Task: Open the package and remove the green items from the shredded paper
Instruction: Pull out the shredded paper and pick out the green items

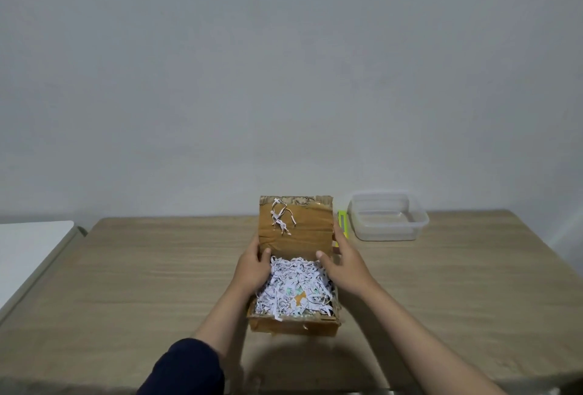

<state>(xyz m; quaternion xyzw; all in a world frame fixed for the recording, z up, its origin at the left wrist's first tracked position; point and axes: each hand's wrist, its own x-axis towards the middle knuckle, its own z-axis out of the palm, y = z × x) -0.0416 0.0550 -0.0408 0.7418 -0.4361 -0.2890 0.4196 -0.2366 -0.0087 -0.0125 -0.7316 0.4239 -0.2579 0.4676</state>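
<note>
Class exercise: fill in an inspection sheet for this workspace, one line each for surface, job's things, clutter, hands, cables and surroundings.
Surface: light wood-grain table.
Job's things: cardboard box open, its lid raised upright; shredded paper fills the box, a few strips stuck to the lid. No green items seen in the paper.
Clutter: clear plastic container right of the box; yellow-green object between them, partly hidden.
Hands: left hand and right hand each hold a lid edge, thumbs in front.
Cables: nothing seen.
Surroundings: plain grey wall; white surface at far left.
</note>
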